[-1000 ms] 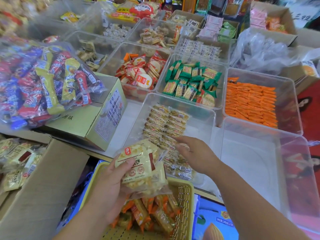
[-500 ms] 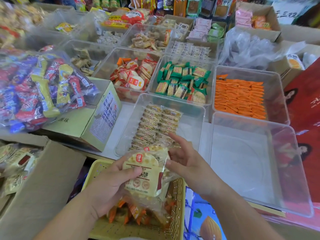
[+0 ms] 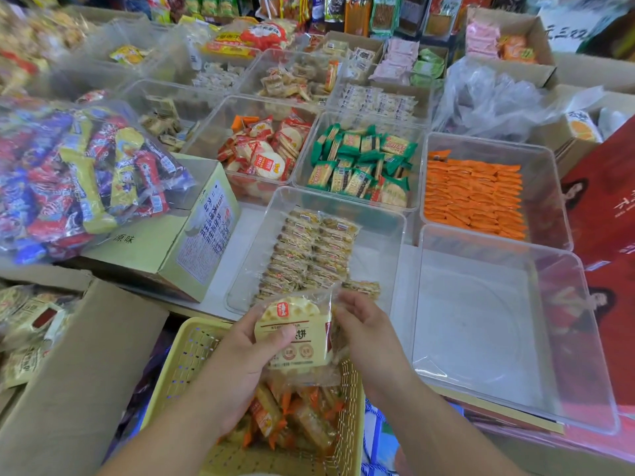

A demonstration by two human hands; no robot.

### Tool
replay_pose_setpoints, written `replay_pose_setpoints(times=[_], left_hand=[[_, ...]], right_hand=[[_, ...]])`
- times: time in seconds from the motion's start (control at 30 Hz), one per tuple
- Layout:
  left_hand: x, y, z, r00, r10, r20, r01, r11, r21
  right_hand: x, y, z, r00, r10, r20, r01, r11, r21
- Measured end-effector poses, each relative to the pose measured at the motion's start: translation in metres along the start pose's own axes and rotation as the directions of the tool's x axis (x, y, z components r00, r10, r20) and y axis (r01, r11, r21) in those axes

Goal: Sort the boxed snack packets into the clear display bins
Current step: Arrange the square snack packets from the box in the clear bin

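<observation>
My left hand [image 3: 240, 359] grips a clear bag of cream-coloured cracker packets [image 3: 295, 334] from below, thumb across its front. My right hand [image 3: 364, 334] pinches the bag's upper right edge. The bag hangs over a yellow basket [image 3: 178, 369] that holds orange-ended snack packets [image 3: 292, 417]. Just beyond the bag stands a clear bin [image 3: 381, 249] with two neat rows of small cracker packets [image 3: 309, 255] along its left half. To its right is a clear bin [image 3: 481, 324] with nothing in it.
Further bins hold orange packets [image 3: 474, 197], green packets [image 3: 360, 166] and red rice-cracker packets [image 3: 264, 152]. A green-yellow carton [image 3: 192, 249] at left carries a large bag of mixed candy [image 3: 79, 176]. An open cardboard box [image 3: 68, 365] stands at lower left, red boxes [image 3: 604, 242] at right.
My right hand drew back out of the cracker bin and took hold of the bag's top edge. The bag in my left hand shifted a little to the right, toward the right hand.
</observation>
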State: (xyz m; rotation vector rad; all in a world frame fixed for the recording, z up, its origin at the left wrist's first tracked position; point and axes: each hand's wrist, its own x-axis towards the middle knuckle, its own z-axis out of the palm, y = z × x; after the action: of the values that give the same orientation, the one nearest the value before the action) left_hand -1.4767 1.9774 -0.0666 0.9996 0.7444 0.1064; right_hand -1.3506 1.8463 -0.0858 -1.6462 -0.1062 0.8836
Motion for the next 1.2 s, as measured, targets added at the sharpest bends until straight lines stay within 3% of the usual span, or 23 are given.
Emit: replay_pose_setpoints(times=[0.1,0.27,0.43,0.6,0.73,0.9,1.0,1.13,1.2], left_hand=[[0.006,-0.001,0.001,0.999,0.022,-0.032,-0.023,0.999,-0.024],[0.01,-0.001,-0.003,0.999,-0.009,0.033,0.01,0.999,-0.037],[0.014,-0.007,-0.007,1.0,0.002,0.03,0.0,0.999,-0.047],[0.019,-0.005,-0.007,0.999,0.032,-0.003,-0.032,0.993,-0.116],[0.023,-0.004,-0.009,1.0,0.013,0.01,-0.012,0.992,-0.126],[0.032,-0.005,-0.012,1.0,0.019,-0.025,-0.022,0.989,-0.143],[0.038,-0.003,-0.015,0.999,0.029,-0.045,-0.036,0.985,-0.171],[0.048,0.0,-0.023,0.998,0.058,-0.025,-0.062,0.972,-0.227],[0.052,0.0,-0.027,0.998,0.05,-0.043,-0.06,0.96,-0.274]], right_hand=[[0.0,0.002,0.004,0.998,0.018,0.053,-0.015,0.998,-0.062],[0.001,-0.004,0.001,0.965,-0.06,0.254,0.105,0.981,-0.164],[0.003,-0.013,-0.004,0.937,-0.083,0.339,0.182,0.944,-0.274],[0.005,-0.023,-0.011,0.974,-0.121,0.193,0.189,0.903,-0.386],[0.009,-0.029,-0.02,0.991,-0.109,0.083,0.137,0.806,-0.575],[0.02,-0.044,-0.046,0.99,0.024,0.142,0.081,0.718,-0.691],[0.029,-0.057,-0.064,0.974,0.11,0.196,0.096,0.586,-0.805],[0.043,-0.086,-0.081,0.984,-0.032,0.174,0.155,0.636,-0.756],[0.056,-0.097,-0.082,0.974,-0.177,0.144,0.222,0.589,-0.777]])
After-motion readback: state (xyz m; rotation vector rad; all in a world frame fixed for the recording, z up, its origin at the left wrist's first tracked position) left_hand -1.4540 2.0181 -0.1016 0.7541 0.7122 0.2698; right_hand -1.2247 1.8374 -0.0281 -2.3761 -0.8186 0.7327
